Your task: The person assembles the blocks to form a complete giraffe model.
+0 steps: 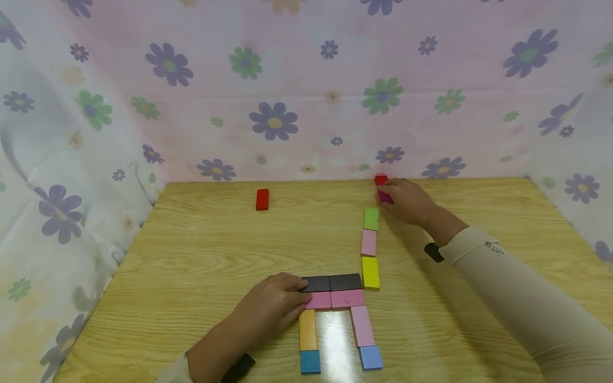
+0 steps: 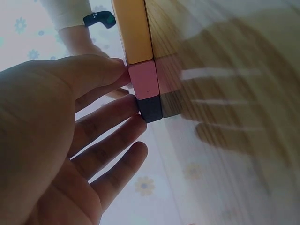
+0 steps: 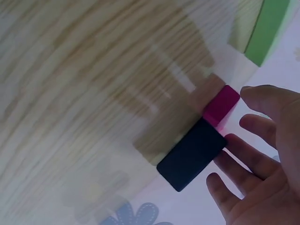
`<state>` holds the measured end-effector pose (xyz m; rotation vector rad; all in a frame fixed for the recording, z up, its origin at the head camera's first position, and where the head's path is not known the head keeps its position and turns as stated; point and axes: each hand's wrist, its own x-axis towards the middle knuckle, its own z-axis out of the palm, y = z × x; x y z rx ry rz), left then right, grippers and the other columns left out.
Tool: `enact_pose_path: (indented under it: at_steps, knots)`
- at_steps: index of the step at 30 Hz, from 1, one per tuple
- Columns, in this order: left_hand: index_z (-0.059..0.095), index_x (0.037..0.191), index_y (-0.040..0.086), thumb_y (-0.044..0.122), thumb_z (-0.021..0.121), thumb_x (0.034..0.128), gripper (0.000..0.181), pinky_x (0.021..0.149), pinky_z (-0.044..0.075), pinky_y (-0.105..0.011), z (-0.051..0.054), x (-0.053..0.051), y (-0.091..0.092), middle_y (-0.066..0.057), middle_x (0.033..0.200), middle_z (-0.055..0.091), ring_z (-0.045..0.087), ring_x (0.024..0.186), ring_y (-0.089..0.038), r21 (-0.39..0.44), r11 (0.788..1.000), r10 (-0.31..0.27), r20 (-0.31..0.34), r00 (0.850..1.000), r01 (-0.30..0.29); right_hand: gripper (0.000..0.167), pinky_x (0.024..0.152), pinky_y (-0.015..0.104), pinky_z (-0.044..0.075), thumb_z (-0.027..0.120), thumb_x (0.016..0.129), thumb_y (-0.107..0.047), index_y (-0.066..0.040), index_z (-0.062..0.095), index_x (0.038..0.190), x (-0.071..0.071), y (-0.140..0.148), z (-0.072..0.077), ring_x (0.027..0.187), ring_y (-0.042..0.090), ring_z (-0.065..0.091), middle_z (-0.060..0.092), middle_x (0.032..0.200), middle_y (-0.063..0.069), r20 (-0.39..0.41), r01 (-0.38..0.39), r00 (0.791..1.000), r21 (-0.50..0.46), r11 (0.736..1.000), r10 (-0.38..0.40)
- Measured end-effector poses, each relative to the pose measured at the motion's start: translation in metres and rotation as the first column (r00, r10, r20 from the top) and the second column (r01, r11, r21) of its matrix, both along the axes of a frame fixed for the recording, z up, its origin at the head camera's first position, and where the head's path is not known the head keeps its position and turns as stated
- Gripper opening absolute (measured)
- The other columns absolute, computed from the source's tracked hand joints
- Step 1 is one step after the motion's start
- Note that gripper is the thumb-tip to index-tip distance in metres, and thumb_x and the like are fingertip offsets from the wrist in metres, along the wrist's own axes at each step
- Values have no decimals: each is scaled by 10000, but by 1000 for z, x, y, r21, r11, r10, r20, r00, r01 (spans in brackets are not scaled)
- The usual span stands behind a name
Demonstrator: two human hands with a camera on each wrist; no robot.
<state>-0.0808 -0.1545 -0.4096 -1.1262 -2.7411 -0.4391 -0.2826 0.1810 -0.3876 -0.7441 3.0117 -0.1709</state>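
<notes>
My left hand (image 1: 270, 303) has its thumb and fingertips against the left ends of a pink block (image 1: 320, 301) and a black block (image 1: 316, 284), lying side by side. In the left wrist view its fingers look fairly straight, and an orange block (image 2: 133, 33) adjoins the pink one. At the back, my right hand (image 1: 409, 202) touches a magenta block (image 1: 384, 196), beside a red block (image 1: 381, 180). The right wrist view has the thumb at the magenta block (image 3: 221, 105) and fingertips at a dark block (image 3: 192, 153); the fingers are extended, enclosing neither.
Green (image 1: 371, 218), pink (image 1: 369, 242) and yellow (image 1: 370, 273) blocks form a line toward the black pair. Two block legs end in teal (image 1: 310, 361) and light blue (image 1: 371, 357) pieces. A lone red block (image 1: 262, 199) lies back left. Flowered cloth (image 1: 306, 106) borders the wooden table.
</notes>
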Motion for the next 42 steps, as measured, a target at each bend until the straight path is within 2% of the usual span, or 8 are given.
enact_pose_path:
  at_steps: [4, 12, 23, 29, 33, 37, 42]
  knots:
    - [797, 1079, 159, 237, 712, 937, 183, 966, 567, -322, 1, 0, 0, -24, 1179, 723, 656, 1131, -164, -7, 1000, 7, 8, 1000, -7, 463, 1096, 596, 422, 635, 960, -116, 53, 554, 1383, -2, 5, -4, 1292, 481, 494, 549, 1380, 289, -6, -15, 1000, 18, 1000, 15]
    - [800, 1068, 155, 228, 724, 926, 176, 967, 565, -320, 1, 0, 0, -25, 1167, 724, 655, 1124, -164, -5, 1000, 4, -10, 1000, -4, 402, 1068, 580, 455, 663, 945, -60, 38, 612, 1332, -3, 7, -7, 1240, 450, 549, 607, 1301, 268, -47, -62, 997, 32, 998, 64]
    - [799, 1072, 169, 246, 708, 940, 178, 969, 564, -313, -2, 0, 0, -13, 1180, 723, 653, 1134, -154, -1, 1000, 15, 11, 1000, -15, 363, 949, 519, 555, 670, 937, -29, 55, 639, 1290, -3, 1, -9, 1103, 401, 621, 614, 1224, 266, 11, -78, 997, -57, 995, 78]
    - [801, 1064, 154, 228, 721, 929, 173, 955, 570, -311, -3, -1, 0, -29, 1168, 727, 660, 1116, -157, 7, 1000, 1, -13, 1000, -1, 359, 941, 509, 561, 663, 941, -24, 63, 637, 1288, -3, -2, -8, 1089, 392, 618, 607, 1215, 262, 31, -82, 996, -72, 994, 84]
    - [797, 1075, 152, 223, 714, 934, 179, 957, 569, -313, -4, -1, 0, -33, 1176, 725, 655, 1119, -157, 3, 1000, -1, -6, 1000, 1, 352, 947, 504, 560, 643, 957, -33, 60, 632, 1296, -3, -4, -7, 1105, 392, 610, 595, 1240, 263, 54, -82, 995, -85, 993, 86]
    - [794, 1088, 157, 237, 703, 943, 189, 968, 564, -317, -3, 0, 1, -29, 1189, 719, 646, 1135, -160, -12, 1000, 9, 12, 1000, -9, 324, 952, 505, 559, 629, 966, -34, 44, 652, 1280, -3, -7, -6, 1103, 389, 607, 599, 1242, 257, 56, -87, 994, -70, 994, 91]
    - [790, 1099, 161, 253, 687, 955, 200, 986, 556, -319, -2, 1, 1, -20, 1206, 713, 634, 1156, -161, -24, 999, 25, 48, 999, -24, 289, 974, 517, 546, 643, 958, -40, 22, 688, 1237, -1, -11, -4, 1117, 392, 603, 625, 1237, 246, 22, -109, 994, -9, 994, 110]
